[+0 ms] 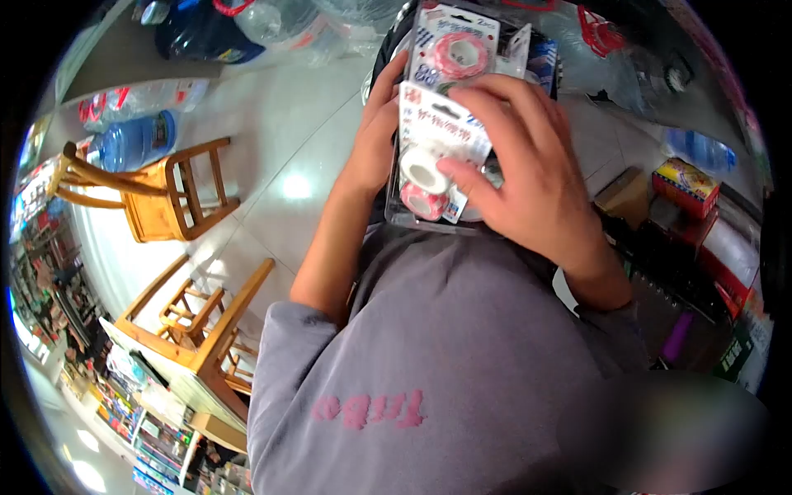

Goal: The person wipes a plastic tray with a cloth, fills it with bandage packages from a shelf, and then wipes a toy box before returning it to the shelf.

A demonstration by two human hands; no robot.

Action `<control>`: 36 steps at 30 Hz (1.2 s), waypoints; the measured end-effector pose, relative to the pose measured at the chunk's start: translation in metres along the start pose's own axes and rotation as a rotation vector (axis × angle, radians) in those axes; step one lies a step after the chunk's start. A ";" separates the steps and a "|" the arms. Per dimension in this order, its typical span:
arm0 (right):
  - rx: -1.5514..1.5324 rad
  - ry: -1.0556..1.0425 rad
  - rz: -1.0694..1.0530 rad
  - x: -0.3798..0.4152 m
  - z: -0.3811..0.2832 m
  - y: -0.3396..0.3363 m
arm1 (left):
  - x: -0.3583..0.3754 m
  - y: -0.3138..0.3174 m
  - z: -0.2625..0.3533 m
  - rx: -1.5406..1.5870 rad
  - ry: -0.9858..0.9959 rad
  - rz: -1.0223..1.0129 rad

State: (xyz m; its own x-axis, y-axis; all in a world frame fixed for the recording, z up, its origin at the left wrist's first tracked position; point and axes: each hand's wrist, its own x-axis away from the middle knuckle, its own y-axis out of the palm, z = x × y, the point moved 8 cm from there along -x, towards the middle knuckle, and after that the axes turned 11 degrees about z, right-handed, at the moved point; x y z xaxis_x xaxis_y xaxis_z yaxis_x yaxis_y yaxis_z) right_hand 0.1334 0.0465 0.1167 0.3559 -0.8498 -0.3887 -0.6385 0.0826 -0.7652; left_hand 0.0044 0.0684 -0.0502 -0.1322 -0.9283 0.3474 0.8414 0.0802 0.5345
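Observation:
My right hand (pixel 532 165) is closed on a white hanging card of finger bandage tape (pixel 445 124), thumb in front and fingers over its top right. The card carries a white roll (pixel 424 169) and a red-and-white roll (pixel 424 202). It is above a clear plastic tray (pixel 396 216) at my waist. My left hand (pixel 381 136) grips the tray's left side, its fingertips partly hidden. Another tape card (pixel 452 29) with a pink-and-white roll (pixel 462 55) lies at the tray's far end, beside a blue package (pixel 542 62).
Wooden stools (pixel 169 190) stand on the tiled floor (pixel 285 157) to the left, near a large blue water bottle (pixel 136 140). Plastic-wrapped goods line the far side. A yellow-and-red box (pixel 686 188) and other cartons are stacked at right.

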 end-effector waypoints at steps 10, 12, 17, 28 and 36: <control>-1.027 0.762 0.121 0.094 0.085 0.004 | 0.022 0.010 0.026 0.034 0.048 0.080; -1.134 0.813 -0.031 0.114 0.068 0.023 | 0.025 0.016 0.032 0.005 0.069 0.090; -1.395 0.835 0.132 0.126 0.065 0.017 | 0.037 0.020 0.017 0.003 -0.052 0.228; -1.263 0.851 0.419 0.218 0.095 -0.187 | 0.054 0.120 0.029 -0.209 -0.041 -0.324; -0.886 0.932 0.989 0.292 0.137 -0.316 | 0.033 0.161 0.017 -0.415 0.056 -0.421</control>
State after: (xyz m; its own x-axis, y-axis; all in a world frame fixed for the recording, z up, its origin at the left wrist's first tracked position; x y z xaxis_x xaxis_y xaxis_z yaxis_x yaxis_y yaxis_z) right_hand 0.5328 -0.1565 0.1742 -0.7151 -0.6808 0.1584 -0.6440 0.7298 0.2296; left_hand 0.1268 0.0568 0.0607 -0.4803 -0.8683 0.1237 0.8588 -0.4370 0.2673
